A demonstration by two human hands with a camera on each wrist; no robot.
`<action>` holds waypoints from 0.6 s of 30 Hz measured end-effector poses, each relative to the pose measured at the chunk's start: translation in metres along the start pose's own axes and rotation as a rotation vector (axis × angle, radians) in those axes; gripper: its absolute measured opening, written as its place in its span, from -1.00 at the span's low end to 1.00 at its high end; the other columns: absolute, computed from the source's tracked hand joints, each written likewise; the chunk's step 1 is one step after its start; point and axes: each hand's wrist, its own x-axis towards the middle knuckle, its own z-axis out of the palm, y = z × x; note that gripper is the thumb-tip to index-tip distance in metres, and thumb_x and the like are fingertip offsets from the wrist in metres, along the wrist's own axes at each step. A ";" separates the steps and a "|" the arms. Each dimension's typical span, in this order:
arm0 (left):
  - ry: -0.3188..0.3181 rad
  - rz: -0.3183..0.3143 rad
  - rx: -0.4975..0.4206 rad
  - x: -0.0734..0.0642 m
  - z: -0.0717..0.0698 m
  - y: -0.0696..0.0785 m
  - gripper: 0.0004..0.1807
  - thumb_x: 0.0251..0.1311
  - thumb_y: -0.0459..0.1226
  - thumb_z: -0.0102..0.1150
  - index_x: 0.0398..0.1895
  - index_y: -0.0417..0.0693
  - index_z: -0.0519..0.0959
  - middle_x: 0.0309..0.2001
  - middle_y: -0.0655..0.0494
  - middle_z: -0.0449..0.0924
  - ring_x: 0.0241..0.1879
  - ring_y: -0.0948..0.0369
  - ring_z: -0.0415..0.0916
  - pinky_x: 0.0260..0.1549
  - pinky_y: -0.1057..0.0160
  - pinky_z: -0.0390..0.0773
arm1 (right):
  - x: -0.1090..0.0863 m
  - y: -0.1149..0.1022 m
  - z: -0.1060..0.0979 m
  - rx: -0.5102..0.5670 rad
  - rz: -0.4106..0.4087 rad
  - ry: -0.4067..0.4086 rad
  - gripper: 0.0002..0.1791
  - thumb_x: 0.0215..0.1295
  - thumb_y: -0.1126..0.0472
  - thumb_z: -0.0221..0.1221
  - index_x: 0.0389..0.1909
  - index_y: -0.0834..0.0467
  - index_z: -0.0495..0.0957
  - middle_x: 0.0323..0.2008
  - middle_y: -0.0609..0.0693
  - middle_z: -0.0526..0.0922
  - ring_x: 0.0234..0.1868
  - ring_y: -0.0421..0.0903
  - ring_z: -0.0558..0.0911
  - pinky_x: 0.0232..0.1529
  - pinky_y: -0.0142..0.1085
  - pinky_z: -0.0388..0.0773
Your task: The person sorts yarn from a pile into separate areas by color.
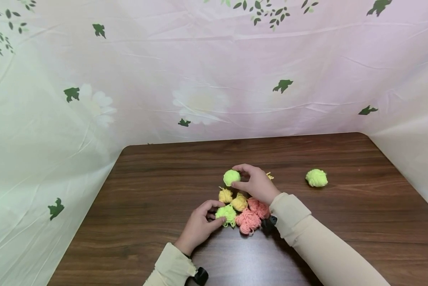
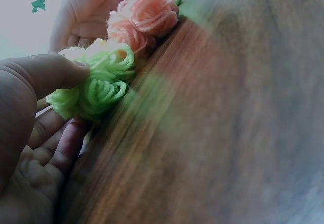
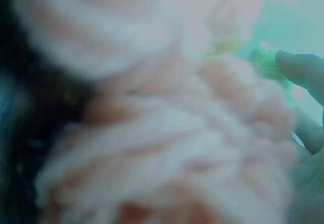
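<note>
Head view first: the left hand grips the loopy green bundle, thumb on the near side, fingers on the far side. And the right hand pinches the round green ball at its fingertips, just beyond the yellow balls! Coral balls press against the cluster's right side. No clear long axis on that round ball; the bundle's loops splay toward the near side. Wood stretches left and right on the table, its far edge beyond both hands, and a lone green ball sits well apart to the right.

Left wrist now: thumb over the bundle, fingers beneath, loops facing the wood, coral yarn just past it.

Right wrist: blurred coral yarn fills the foreground; fingers at the right meet green yarn, but how firmly, I cannot tell.
</note>
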 end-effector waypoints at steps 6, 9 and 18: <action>0.002 0.000 0.000 0.000 -0.001 0.000 -0.64 0.08 -0.13 0.30 -0.02 0.22 0.52 -0.14 0.28 0.51 -0.26 0.30 0.49 -0.27 0.32 0.53 | -0.007 -0.005 -0.004 0.023 -0.038 0.043 -0.45 0.06 0.01 0.34 0.10 -0.03 0.46 -0.04 -0.11 0.57 -0.02 -0.09 0.54 -0.09 -0.17 0.51; 0.004 0.000 0.001 0.000 -0.001 0.000 -0.64 0.08 -0.14 0.31 -0.02 0.21 0.52 -0.14 0.28 0.51 -0.26 0.30 0.49 -0.28 0.32 0.53 | -0.012 -0.007 -0.006 0.040 -0.041 0.048 -0.45 0.04 -0.02 0.35 0.09 -0.06 0.46 -0.03 -0.12 0.56 -0.02 -0.09 0.54 -0.10 -0.19 0.53; 0.004 0.001 0.008 0.000 0.000 0.001 -0.65 0.08 -0.14 0.31 -0.03 0.22 0.52 -0.13 0.27 0.51 -0.26 0.30 0.48 -0.28 0.33 0.53 | -0.032 -0.013 -0.011 0.080 -0.081 0.105 -0.46 0.03 -0.05 0.35 0.08 -0.11 0.47 -0.01 -0.16 0.56 0.04 -0.01 0.51 -0.13 -0.17 0.54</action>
